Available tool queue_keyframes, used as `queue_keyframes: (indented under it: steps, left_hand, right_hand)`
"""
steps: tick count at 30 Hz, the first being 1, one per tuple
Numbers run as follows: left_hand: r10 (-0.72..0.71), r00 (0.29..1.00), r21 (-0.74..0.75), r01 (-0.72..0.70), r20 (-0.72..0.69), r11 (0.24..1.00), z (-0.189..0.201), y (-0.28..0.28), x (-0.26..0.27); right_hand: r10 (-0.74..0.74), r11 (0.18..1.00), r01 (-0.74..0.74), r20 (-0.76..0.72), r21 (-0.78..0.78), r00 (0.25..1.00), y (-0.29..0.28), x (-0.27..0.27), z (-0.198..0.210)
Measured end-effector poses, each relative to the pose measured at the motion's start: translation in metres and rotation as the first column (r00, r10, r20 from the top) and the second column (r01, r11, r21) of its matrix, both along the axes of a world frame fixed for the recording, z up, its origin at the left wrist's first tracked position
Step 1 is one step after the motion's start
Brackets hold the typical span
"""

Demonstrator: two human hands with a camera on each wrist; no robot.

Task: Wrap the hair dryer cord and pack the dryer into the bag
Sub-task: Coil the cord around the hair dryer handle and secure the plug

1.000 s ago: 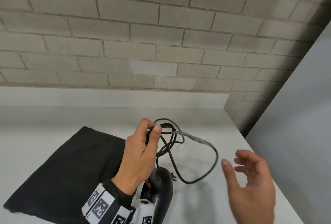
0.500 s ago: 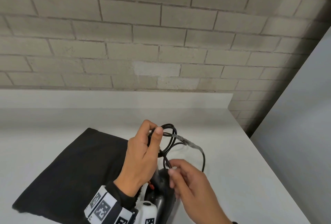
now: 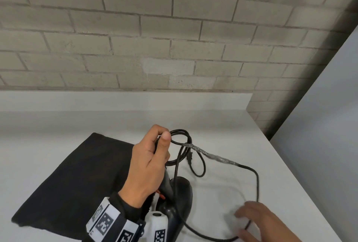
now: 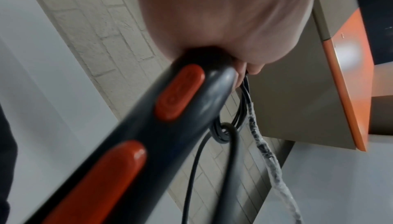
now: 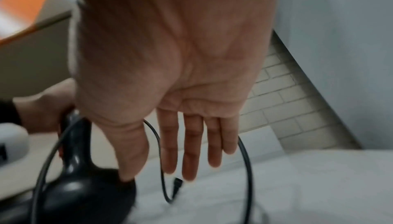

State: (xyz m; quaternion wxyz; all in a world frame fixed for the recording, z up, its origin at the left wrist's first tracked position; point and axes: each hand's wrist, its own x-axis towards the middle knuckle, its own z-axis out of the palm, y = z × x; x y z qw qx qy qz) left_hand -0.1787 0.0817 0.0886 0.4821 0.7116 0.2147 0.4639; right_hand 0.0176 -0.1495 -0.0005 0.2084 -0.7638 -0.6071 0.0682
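Note:
A black hair dryer (image 3: 181, 193) with orange buttons (image 4: 178, 93) stands nose-down on the white table (image 3: 251, 135). My left hand (image 3: 149, 164) grips its handle (image 4: 191, 118) and pins several loops of the black cord (image 3: 256, 181) under the thumb. One stretch of cord is wrapped in clear tape (image 3: 217, 157). The plug (image 3: 189, 158) hangs beside the loops. At the lower right my right hand (image 3: 255, 220) is blurred, its fingers (image 5: 189, 152) straight, with a wide loop of cord (image 5: 246, 160) running behind them. The black bag (image 3: 77, 179) lies flat to the left.
A grey brick wall (image 3: 174, 38) stands behind the table. A pale grey panel (image 3: 319, 145) closes off the right side, close to the table's right edge. An orange-edged cabinet (image 4: 351, 76) hangs overhead in the left wrist view.
My right hand went in to the cord by the dryer, then swung out to the lower right, drawing the loose cord into a wide loop. The left hand kept its grip.

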Motion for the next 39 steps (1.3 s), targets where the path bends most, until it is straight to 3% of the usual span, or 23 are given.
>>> queue_keyframes:
  steps: [2,5,9,11,14,16,19,22,28,30,33,36,38,39]
  left_hand:
    - [-0.018,1.000,0.023,0.019,-0.011,1.000,0.000,-0.003,0.003]
    - [-0.038,0.998,0.071,0.041,-0.047,0.997,-0.001,-0.008,0.007]
    - [-0.036,0.996,0.130,0.046,-0.080,0.990,0.001,-0.015,0.009]
    - [-0.029,0.995,0.138,0.042,-0.092,0.990,0.002,-0.016,0.008]
    - [-0.010,0.996,0.145,0.023,-0.091,0.989,0.002,-0.016,0.004]
    - [-0.001,0.997,0.140,0.012,-0.082,0.990,0.002,-0.015,0.003]
    - [0.011,0.998,0.121,-0.003,-0.066,0.993,-0.001,-0.013,0.002]
    - [-0.005,0.999,0.102,0.010,-0.045,0.995,-0.003,-0.012,0.001]
    - [0.033,0.999,0.058,-0.031,-0.022,0.998,-0.005,-0.009,0.001]
    - [0.059,0.998,0.018,-0.059,-0.009,0.998,-0.006,-0.004,0.000]
    - [0.074,0.997,-0.008,-0.074,-0.018,0.997,-0.007,-0.001,-0.003]
    - [0.073,0.997,0.002,-0.073,-0.037,0.997,-0.007,-0.004,-0.002]
    - [0.071,0.996,0.008,-0.071,-0.051,0.997,-0.008,-0.007,-0.002]
    - [0.068,0.996,0.007,-0.068,-0.057,0.998,-0.009,-0.009,-0.001]
  right_hand:
    - [-0.052,0.997,0.063,-0.222,0.043,0.974,0.018,-0.024,0.019]
    - [-0.092,0.967,0.181,-0.417,0.179,0.904,0.053,-0.062,0.040]
    - [-0.066,0.959,0.245,-0.733,0.140,0.677,0.100,-0.098,0.060]
    - [-0.076,0.949,0.291,-0.810,0.120,0.582,0.112,-0.106,0.065]
    - [-0.059,0.959,0.264,-0.836,0.105,0.545,0.105,-0.106,0.062]
    - [-0.011,0.982,0.158,-0.811,0.101,0.585,0.093,-0.102,0.059]
    - [0.021,1.000,-0.002,-0.682,0.028,0.731,0.068,-0.097,0.054]
    - [-0.010,0.996,-0.040,-0.514,-0.086,0.858,0.043,-0.086,0.053]
    - [-0.149,0.920,-0.085,-0.542,-0.382,0.827,0.009,-0.045,0.051]
    - [-0.189,0.916,-0.012,-0.458,-0.402,0.869,-0.006,-0.028,0.037]
    - [-0.334,0.898,0.253,-0.183,-0.359,0.925,-0.028,-0.008,0.030]
    - [-0.449,0.830,0.416,-0.002,-0.370,0.894,-0.050,0.014,0.017]
    - [-0.521,0.748,0.466,0.017,-0.472,0.853,-0.054,0.028,0.007]
    - [-0.537,0.751,0.492,0.028,-0.440,0.843,-0.054,0.032,0.004]
